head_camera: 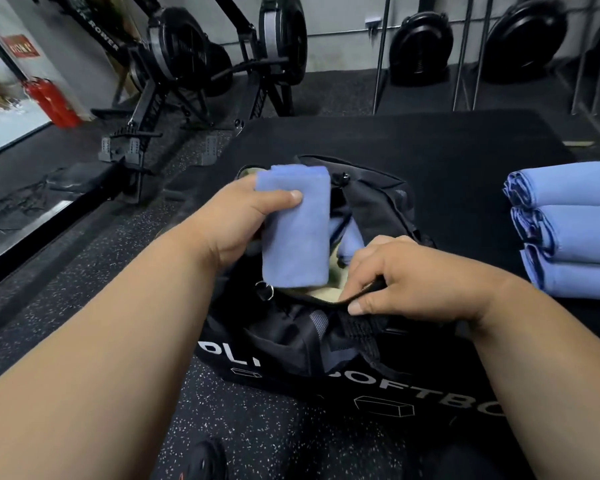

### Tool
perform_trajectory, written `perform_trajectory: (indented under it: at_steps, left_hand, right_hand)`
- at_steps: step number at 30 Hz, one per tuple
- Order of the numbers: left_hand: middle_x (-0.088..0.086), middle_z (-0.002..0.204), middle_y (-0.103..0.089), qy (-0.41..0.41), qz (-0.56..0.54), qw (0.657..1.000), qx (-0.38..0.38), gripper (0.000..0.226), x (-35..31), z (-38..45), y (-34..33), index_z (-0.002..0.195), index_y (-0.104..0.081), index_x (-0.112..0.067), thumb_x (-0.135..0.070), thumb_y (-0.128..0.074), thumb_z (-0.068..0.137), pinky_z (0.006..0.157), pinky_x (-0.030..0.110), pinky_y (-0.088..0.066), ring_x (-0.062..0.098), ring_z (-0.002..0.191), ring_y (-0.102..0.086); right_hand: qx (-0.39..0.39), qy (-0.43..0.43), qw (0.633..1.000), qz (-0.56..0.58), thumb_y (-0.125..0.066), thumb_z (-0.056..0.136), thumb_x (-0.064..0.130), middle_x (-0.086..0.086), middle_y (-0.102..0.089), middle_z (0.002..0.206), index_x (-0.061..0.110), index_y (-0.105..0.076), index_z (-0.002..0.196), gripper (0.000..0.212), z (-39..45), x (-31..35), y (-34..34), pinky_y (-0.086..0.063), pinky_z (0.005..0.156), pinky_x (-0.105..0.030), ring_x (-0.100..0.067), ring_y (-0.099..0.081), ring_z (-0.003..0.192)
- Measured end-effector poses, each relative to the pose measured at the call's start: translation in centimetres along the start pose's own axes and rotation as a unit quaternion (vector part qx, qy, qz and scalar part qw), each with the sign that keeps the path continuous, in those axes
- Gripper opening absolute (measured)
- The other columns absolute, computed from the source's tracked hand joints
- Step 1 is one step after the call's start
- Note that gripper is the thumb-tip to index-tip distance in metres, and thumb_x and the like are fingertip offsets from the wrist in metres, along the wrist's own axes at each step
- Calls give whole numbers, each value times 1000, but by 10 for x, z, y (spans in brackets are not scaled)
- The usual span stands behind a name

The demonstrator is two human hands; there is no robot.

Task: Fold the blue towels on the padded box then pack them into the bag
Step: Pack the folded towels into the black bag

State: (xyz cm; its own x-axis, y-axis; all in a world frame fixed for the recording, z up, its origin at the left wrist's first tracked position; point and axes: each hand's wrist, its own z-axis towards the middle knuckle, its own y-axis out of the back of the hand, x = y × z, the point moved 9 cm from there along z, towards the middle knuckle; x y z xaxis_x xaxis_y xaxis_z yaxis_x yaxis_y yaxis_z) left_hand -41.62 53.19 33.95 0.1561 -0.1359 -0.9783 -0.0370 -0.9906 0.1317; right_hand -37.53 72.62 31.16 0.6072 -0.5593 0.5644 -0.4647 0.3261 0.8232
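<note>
Holding a folded blue towel point(293, 226) upright over the open mouth of a black bag point(326, 344), the person's left hand point(236, 220) grips it with the thumb across the front and the fingers hidden behind, while the right hand point(416, 275) pinches the near edge of the bag's opening and pulls it wide. The bag sits on the front part of the padded box point(447, 143), a broad black platform, and inside it, just beyond the raised towel, at least one more blue towel point(350, 237) already lies against the pale lining. To the right, well apart from the bag, three folded towels point(575, 230) lie side by side on the box top, waiting — no unfolded towel shows anywhere in view, so the folding appears finished. The packing looks to be under way rather than near its end: one towel or so in, one on its way down, three left — though how many lie deeper in the bag cannot be told. Rowing machines point(187, 64) and a red fire extinguisher point(52, 102) stand behind on the speckled gym floor.
</note>
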Motion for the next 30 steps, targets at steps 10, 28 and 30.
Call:
perform_trajectory:
  at_steps: [10,28,30]
  left_hand:
    - [13,122,-76,44,43,996,72,35,11,22,-38,128,-69,-8,-16,-75,94,105,47,-54,28,115,-73]
    - [17,130,-72,167,61,971,162,39,69,1,-68,135,-65,-2,-5,-70,97,116,51,-46,33,127,-66]
    - [15,127,-74,187,65,965,174,50,75,-4,-69,136,-65,-3,-14,-79,89,109,49,-53,31,123,-69]
  right_hand:
    - [31,51,993,103,-79,91,41,27,-70,109,44,-80,101,10,-20,6,4,-33,114,-40,0,-48,124]
    - [23,41,993,105,-77,91,47,27,-64,108,52,-77,107,17,-37,-3,8,-26,116,-37,-4,-41,122]
    - [29,39,994,96,-76,92,48,30,-63,108,55,-76,105,15,-37,-3,6,-25,116,-36,-4,-40,123]
